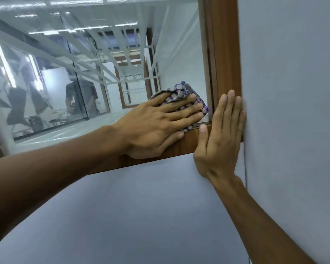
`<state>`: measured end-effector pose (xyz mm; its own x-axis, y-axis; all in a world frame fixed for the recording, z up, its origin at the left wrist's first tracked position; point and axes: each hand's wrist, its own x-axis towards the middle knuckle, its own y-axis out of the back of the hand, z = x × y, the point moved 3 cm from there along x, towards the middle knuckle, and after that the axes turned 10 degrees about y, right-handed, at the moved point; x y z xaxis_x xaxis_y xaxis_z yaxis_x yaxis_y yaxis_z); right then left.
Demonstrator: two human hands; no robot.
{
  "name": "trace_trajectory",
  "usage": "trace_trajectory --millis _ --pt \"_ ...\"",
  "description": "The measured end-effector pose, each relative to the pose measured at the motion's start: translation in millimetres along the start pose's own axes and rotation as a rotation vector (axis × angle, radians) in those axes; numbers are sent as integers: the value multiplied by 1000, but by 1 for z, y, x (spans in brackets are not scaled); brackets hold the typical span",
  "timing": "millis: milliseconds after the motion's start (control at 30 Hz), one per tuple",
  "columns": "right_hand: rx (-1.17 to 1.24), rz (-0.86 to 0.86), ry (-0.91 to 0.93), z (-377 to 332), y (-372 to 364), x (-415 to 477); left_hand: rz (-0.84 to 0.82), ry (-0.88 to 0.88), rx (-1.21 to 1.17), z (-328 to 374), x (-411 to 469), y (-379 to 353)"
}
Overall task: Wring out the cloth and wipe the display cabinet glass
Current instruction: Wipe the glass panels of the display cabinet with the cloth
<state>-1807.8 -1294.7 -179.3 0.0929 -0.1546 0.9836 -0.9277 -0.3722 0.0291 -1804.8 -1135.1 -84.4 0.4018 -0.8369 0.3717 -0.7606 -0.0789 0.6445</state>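
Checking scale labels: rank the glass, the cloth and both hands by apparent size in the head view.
1. glass
2. left hand and right hand: they look alike, so not ranked
3. cloth, partly hidden under the left hand

One view only: head-worn wide-angle cam, facing forward and down, rolled a bit. It sits close to the cabinet glass (74, 63), which fills the upper left of frame; wooden frame (225, 54) corner centre-right. Mid-frame: left hand (156, 126), right hand (221, 138).
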Motion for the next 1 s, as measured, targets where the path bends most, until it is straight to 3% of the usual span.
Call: trace_trajectory --millis 267,600,767,867,1000 --pt "-33 -121 8 -86 -31 3 30 110 30 -39 -74 -2" --pt "6 -284 170 -197 -69 7 144 540 49 -93 -192 -13" --pt "35 -344 379 -254 -88 8 261 778 32 -115 -223 -17" --pt "12 -373 377 -268 -95 13 357 844 -29 -109 -220 -20" --pt "13 -364 492 -266 -97 7 331 840 -67 -101 -231 -30"
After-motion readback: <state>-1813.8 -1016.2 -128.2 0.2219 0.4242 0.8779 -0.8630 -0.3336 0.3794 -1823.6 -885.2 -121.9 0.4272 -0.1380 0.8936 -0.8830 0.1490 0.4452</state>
